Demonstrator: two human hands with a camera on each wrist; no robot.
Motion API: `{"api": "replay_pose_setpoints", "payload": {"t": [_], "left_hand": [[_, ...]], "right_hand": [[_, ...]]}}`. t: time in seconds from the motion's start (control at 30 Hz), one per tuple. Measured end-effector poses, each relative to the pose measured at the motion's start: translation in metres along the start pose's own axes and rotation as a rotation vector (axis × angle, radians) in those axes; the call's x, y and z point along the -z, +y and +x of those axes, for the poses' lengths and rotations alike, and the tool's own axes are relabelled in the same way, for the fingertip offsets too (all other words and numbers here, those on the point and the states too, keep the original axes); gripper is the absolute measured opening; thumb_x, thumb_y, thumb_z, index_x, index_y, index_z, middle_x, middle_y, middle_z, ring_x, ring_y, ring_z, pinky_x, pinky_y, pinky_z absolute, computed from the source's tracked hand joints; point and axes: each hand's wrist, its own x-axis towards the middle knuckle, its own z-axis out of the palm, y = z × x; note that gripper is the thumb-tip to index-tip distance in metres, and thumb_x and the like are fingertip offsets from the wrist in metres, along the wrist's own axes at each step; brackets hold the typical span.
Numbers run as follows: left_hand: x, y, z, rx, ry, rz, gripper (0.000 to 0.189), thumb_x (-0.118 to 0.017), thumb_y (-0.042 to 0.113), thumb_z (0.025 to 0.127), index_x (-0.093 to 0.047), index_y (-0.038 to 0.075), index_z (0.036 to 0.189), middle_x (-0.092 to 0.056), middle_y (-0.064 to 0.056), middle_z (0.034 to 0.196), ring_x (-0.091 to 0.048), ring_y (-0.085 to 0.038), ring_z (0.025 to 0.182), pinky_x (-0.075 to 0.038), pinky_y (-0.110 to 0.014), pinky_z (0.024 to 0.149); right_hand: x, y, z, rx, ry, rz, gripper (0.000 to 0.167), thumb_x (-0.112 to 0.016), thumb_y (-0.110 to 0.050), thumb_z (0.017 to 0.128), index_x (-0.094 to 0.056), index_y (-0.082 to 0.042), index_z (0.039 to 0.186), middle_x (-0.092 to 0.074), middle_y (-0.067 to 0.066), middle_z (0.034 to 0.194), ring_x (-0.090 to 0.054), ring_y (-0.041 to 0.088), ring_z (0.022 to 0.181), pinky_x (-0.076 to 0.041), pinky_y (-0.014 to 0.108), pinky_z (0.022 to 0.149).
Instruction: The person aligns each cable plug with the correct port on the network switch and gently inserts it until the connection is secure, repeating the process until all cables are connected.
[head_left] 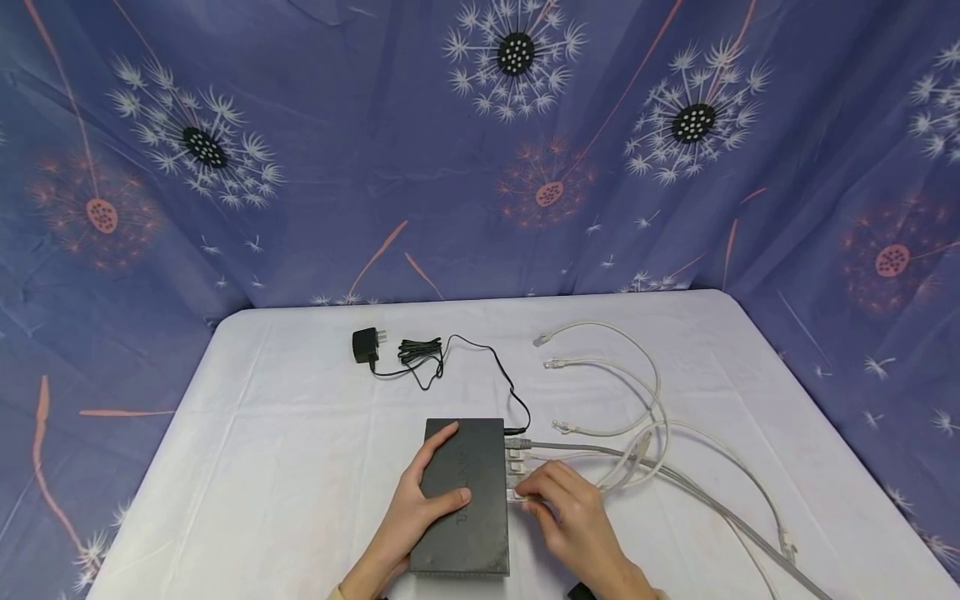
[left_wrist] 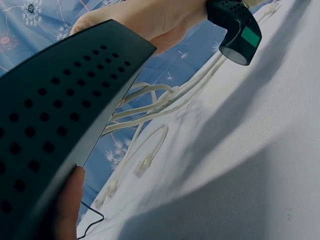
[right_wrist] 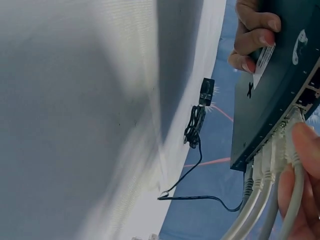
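Observation:
My left hand (head_left: 416, 504) grips a dark grey network switch (head_left: 480, 467), its thumb across the top and fingers (right_wrist: 257, 40) curled against the underside. The switch is raised off the table and tilted. At its right side, my right hand (head_left: 577, 517) pinches the clear plug (right_wrist: 295, 120) of a pale network cable at a port. Several other network plugs (right_wrist: 265, 157) sit in the ports beside it, and bare ports (right_wrist: 307, 97) show on the other side. A black power lead's plug (head_left: 515, 431) enters the switch near its far corner.
A black power adapter (head_left: 365, 345) with a bundled cord (head_left: 420, 350) lies at the back left of the white table (head_left: 285, 467). Loose white cable ends (head_left: 566, 427) lie at the back right. A grey cable (head_left: 750, 537) runs off the front right. A patterned curtain (head_left: 360, 167) surrounds the table.

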Motion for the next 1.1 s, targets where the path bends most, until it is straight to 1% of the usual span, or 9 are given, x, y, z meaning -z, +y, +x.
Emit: {"api": "replay_pose_setpoints", "payload": {"t": [0.07,0.1,0.37,0.57,0.73,0.8,0.93,1.03,1.1], "left_hand": [[0.0002,-0.0003,-0.0002,0.003,0.000,0.011,0.072,-0.074,0.017,0.082,-0.041,0.034,0.145,-0.023,-0.008,0.153,-0.026,-0.035,0.135,-0.032,-0.050,0.097],[0.0003,-0.0002,-0.0004,0.003,0.001,0.019,0.072,-0.074,0.017,0.083,-0.041,0.035,0.144,-0.023,-0.008,0.153,-0.026,-0.036,0.135,-0.032,-0.050,0.097],[-0.0002,0.0022,-0.0023,0.005,0.015,0.051,0.072,-0.075,0.019,0.082,-0.043,0.038,0.143,-0.026,-0.004,0.152,-0.028,-0.033,0.135,-0.030,-0.050,0.097],[-0.0017,0.0044,-0.0028,0.003,0.016,0.058,0.073,-0.075,0.019,0.081,-0.042,0.039,0.142,-0.026,-0.003,0.152,-0.026,-0.032,0.136,-0.027,-0.052,0.099],[-0.0011,0.0047,-0.0027,0.002,0.021,0.055,0.073,-0.076,0.019,0.080,-0.043,0.038,0.143,-0.027,-0.004,0.152,-0.028,-0.033,0.135,-0.029,-0.052,0.098],[-0.0001,0.0050,-0.0023,0.001,0.019,0.048,0.074,-0.076,0.018,0.080,-0.043,0.037,0.143,-0.029,-0.004,0.151,-0.030,-0.033,0.134,-0.030,-0.050,0.097],[0.0021,0.0049,-0.0011,0.000,0.019,0.012,0.073,-0.076,0.015,0.080,-0.043,0.035,0.143,-0.030,-0.004,0.150,-0.032,-0.032,0.132,-0.033,-0.046,0.096],[0.0037,0.0043,0.0000,-0.002,0.015,-0.012,0.073,-0.075,0.014,0.081,-0.043,0.033,0.144,-0.030,-0.006,0.150,-0.032,-0.032,0.131,-0.035,-0.043,0.095],[0.0045,0.0039,0.0005,-0.005,0.008,-0.020,0.072,-0.074,0.013,0.082,-0.043,0.031,0.144,-0.029,-0.007,0.151,-0.032,-0.033,0.132,-0.036,-0.043,0.095]], "right_hand": [[-0.0008,0.0007,0.0001,0.033,0.019,0.000,0.021,-0.059,-0.022,0.094,-0.068,-0.008,0.082,-0.062,-0.003,0.086,-0.058,0.012,0.077,-0.045,0.015,0.073],[-0.0011,0.0012,0.0001,0.048,0.026,0.002,0.023,-0.057,-0.023,0.095,-0.068,-0.008,0.082,-0.062,-0.002,0.086,-0.058,0.012,0.076,-0.045,0.016,0.073],[-0.0054,0.0041,0.0019,0.195,0.104,-0.019,0.025,-0.057,-0.018,0.097,-0.065,-0.008,0.076,-0.062,0.000,0.081,-0.056,0.012,0.074,-0.045,0.019,0.070],[-0.0064,0.0019,0.0045,0.231,0.134,-0.017,0.026,-0.056,-0.015,0.097,-0.065,-0.006,0.075,-0.061,0.002,0.080,-0.056,0.013,0.072,-0.045,0.018,0.067],[-0.0083,0.0023,0.0034,0.217,0.137,-0.022,0.025,-0.056,-0.015,0.097,-0.066,-0.006,0.075,-0.061,0.003,0.081,-0.056,0.013,0.072,-0.045,0.018,0.067],[-0.0091,0.0028,0.0022,0.195,0.129,-0.015,0.021,-0.060,-0.013,0.095,-0.066,-0.007,0.075,-0.061,0.002,0.082,-0.056,0.013,0.073,-0.045,0.018,0.068],[-0.0094,0.0022,0.0018,0.131,0.099,-0.009,0.007,-0.069,-0.004,0.083,-0.067,-0.009,0.078,-0.062,-0.002,0.085,-0.057,0.013,0.076,-0.045,0.019,0.071],[-0.0086,0.0009,0.0022,0.073,0.072,-0.009,0.012,-0.070,0.000,0.075,-0.068,-0.010,0.079,-0.063,-0.005,0.087,-0.058,0.012,0.079,-0.045,0.019,0.074],[-0.0078,0.0001,0.0017,0.035,0.059,-0.008,0.015,-0.073,0.001,0.072,-0.069,-0.011,0.080,-0.063,-0.006,0.088,-0.058,0.012,0.079,-0.045,0.018,0.076]]}}
